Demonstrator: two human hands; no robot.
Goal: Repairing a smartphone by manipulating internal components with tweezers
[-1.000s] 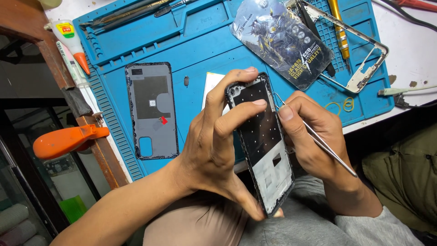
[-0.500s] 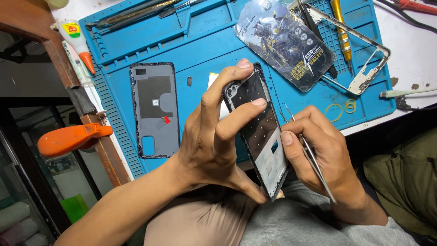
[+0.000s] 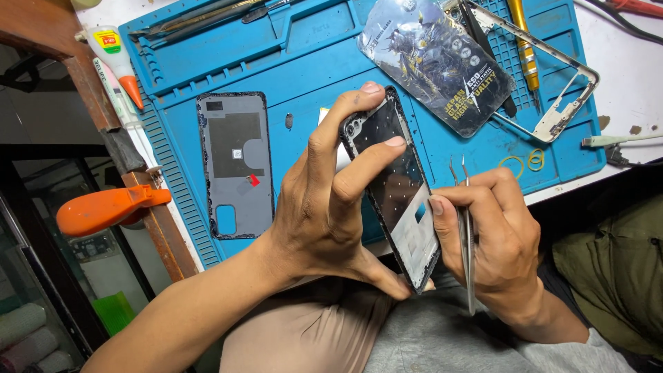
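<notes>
Blue and ridged, a work mat [image 3: 304,76] covers the white bench, whose wooden edge [image 3: 90,83] runs down the left side. At the top of the mat lies a glossy grey pouch [image 3: 435,65] with dark artwork and pale print, tilted, with a bare metal phone frame [image 3: 559,90] just beside it and a yellow-handled screwdriver [image 3: 523,41] across that frame. A glue bottle [image 3: 114,59] with a white body, colourful label and orange tip sits at the mat's left rim. A grey phone back cover [image 3: 235,162], carrying a small red mark, lies flat on the mat.

The left hand [image 3: 324,207] is curled around a phone body [image 3: 397,186], thumb at its lower end and fingers pressed over its upper edge, holding it tilted above the lap. The right hand [image 3: 501,242] is closed on thin metal tweezers [image 3: 464,221], thumb touching the phone's right edge. An orange clamp handle [image 3: 103,207] sticks out below the bench.
</notes>
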